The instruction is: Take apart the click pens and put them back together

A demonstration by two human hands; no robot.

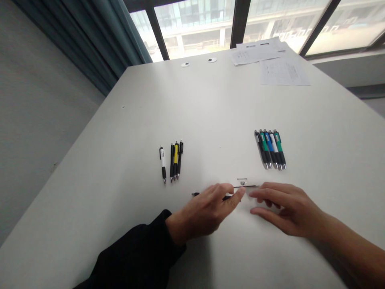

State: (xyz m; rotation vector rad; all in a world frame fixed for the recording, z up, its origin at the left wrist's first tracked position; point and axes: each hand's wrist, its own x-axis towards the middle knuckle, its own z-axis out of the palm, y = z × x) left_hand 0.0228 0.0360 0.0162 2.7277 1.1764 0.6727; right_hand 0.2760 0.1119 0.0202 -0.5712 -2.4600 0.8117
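Observation:
My left hand (pixel 210 206) reaches over a pen (pixel 195 194), whose clicker end shows left of the knuckles and whose dark grip shows between thumb and fingers. A thin dark refill (pixel 251 186) lies just beyond my left thumb and runs toward my right hand (pixel 282 204). The fingers of my right hand are apart, with the fingertips near the refill's right end; nothing shows between them. Small metal parts (pixel 243 183) and a thin spring-like piece (pixel 242 178) lie just behind the refill. What my left fingers press on is partly hidden.
On the white table (pixel 192 108), a white pen (pixel 163 164) lies beside a group of black and yellow pens (pixel 176 160). Several green, blue, white and black pens (pixel 270 149) lie at right. Papers (pixel 284 71) are by the window.

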